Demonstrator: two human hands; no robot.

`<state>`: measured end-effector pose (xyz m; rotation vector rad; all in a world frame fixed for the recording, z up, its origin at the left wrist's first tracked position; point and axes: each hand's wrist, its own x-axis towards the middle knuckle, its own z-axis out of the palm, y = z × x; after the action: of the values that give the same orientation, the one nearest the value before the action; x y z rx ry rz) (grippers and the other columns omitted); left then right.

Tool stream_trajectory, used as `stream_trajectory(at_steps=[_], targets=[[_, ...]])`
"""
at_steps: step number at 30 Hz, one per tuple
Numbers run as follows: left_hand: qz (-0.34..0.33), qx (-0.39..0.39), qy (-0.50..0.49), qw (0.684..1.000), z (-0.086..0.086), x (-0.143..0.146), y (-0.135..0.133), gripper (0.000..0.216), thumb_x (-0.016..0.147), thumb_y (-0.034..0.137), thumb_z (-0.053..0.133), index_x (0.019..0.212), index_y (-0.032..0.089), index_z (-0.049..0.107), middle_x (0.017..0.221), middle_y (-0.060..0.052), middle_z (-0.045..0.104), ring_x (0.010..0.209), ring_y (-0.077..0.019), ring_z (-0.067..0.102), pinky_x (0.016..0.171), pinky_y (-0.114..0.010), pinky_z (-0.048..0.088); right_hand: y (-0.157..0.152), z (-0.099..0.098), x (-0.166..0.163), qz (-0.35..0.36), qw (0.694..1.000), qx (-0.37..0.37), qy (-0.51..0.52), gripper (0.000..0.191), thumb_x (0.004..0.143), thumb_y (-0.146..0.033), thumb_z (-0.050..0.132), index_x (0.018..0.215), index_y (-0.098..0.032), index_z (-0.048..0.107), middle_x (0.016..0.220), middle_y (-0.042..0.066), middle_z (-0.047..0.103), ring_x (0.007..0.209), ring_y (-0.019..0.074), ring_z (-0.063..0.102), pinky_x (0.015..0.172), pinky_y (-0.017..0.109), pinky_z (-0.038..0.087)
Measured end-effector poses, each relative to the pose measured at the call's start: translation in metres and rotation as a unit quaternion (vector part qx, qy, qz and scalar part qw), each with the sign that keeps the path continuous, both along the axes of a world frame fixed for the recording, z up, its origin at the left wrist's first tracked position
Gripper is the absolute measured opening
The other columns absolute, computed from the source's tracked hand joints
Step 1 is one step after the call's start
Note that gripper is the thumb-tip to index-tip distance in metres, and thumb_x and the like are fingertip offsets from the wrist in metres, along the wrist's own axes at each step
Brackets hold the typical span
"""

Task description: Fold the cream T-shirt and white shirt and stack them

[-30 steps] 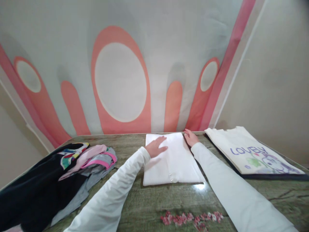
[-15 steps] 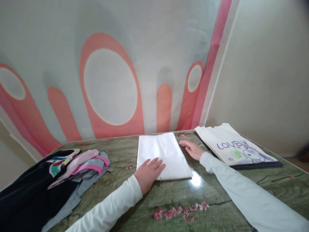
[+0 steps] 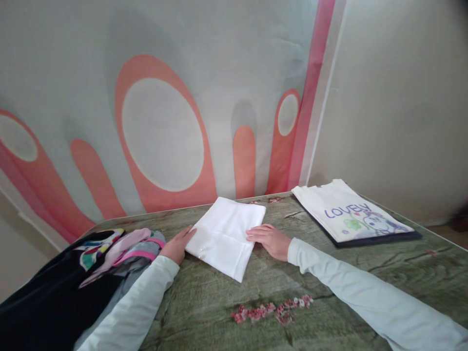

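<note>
A folded white garment lies turned at an angle in the middle of the table, with a fold line across its face. At its left edge, my left hand grips the cloth; the thumb is hidden. On the right edge, my right hand has its fingers together over the top of the cloth, and the thumb does not show. Some of the garment's near side has a small shiny spot.
Loose dark, pink and grey clothes lie heaped at the left. A folded white shirt printed "LOVELY" rests on dark cloth at the right. The wood-patterned table meets a printed backdrop behind.
The white garment has turned from nearly straight to slanted. My left hand has moved from its top to its left edge; my right hand has come onto its right edge.
</note>
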<state>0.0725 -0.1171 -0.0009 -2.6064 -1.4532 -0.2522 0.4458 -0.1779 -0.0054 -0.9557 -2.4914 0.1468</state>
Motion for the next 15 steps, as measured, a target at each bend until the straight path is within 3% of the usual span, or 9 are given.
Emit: stream_trajectory(at_steps=[3, 6, 11, 15], targets=[[0.066, 0.050, -0.013, 0.996, 0.009, -0.009, 0.002, 0.073, 0.055, -0.007, 0.035, 0.126, 0.011, 0.040, 0.129, -0.013, 0.043, 0.120, -0.0210, 0.039, 0.099, -0.036, 0.034, -0.017, 0.005, -0.019, 0.013, 1.000, 0.013, -0.002, 0.041, 0.083, -0.013, 0.037, 0.119, -0.025, 0.051, 0.126, 0.002, 0.049, 0.115, 0.0175, 0.042, 0.096, 0.039, 0.029], [0.088, 0.104, -0.009, 0.991, 0.026, 0.007, -0.013, 0.066, 0.061, -0.005, 0.037, 0.125, 0.009, 0.042, 0.129, -0.016, 0.042, 0.121, -0.0267, 0.036, 0.098, -0.043, 0.032, -0.025, 0.007, -0.026, 0.012, 1.000, 0.019, 0.011, 0.038, 0.084, -0.017, 0.037, 0.120, -0.024, 0.049, 0.126, 0.002, 0.049, 0.115, 0.0176, 0.041, 0.096, 0.038, 0.029], [-0.059, 0.044, -0.020, 0.997, 0.043, 0.079, -0.074, 0.039, 0.085, 0.018, 0.035, 0.122, 0.015, 0.045, 0.130, -0.011, 0.043, 0.121, -0.0223, 0.037, 0.101, -0.042, 0.028, -0.001, 0.001, -0.009, -0.073, 0.990, 0.036, 0.113, 0.035, 0.084, -0.018, 0.037, 0.116, -0.020, 0.051, 0.118, 0.008, 0.054, 0.111, 0.0189, 0.045, 0.095, 0.038, 0.033], [-0.153, -0.028, -0.065, 0.986, 0.030, 0.120, -0.126, 0.054, 0.081, 0.042, 0.046, 0.128, 0.017, 0.037, 0.133, -0.011, 0.039, 0.124, -0.0248, 0.032, 0.102, -0.044, 0.026, 0.038, -0.013, 0.019, -0.202, 0.960, 0.056, 0.185, 0.031, 0.080, -0.020, 0.043, 0.108, -0.016, 0.054, 0.109, 0.011, 0.056, 0.105, 0.0215, 0.048, 0.092, 0.039, 0.036]])
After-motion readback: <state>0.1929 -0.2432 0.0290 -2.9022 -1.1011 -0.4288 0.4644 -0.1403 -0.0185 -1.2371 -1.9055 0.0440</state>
